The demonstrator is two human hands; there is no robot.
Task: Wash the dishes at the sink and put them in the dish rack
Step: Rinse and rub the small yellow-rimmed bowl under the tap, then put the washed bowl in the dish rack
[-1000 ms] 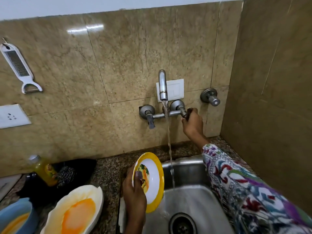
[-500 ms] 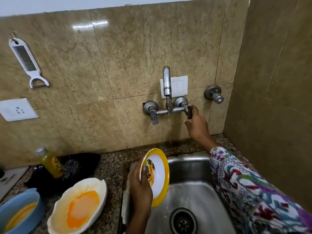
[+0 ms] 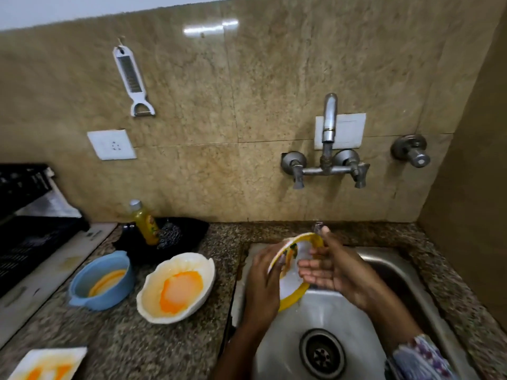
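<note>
Leaving the tap (image 3: pixel 327 149), now dry, the right hand (image 3: pixel 327 266) lies flat-fingered on the yellow-rimmed plate (image 3: pixel 292 281); left hand (image 3: pixel 262 278) still grips it.

A small yellow-rimmed plate (image 3: pixel 292 281) with a white centre and a printed picture stands on edge, tilted, over the left half of the steel sink (image 3: pixel 310 311), set in the worktop's right back corner. A white scalloped bowl (image 3: pixel 175 287) smeared orange sits on the worktop by the sink's left edge, with a blue bowl (image 3: pixel 101 281), also orange-stained, further left. A stained white square plate (image 3: pixel 46 363) lies at the front edge. The black dish rack (image 3: pixel 24 223) stands at the far left.
</note>
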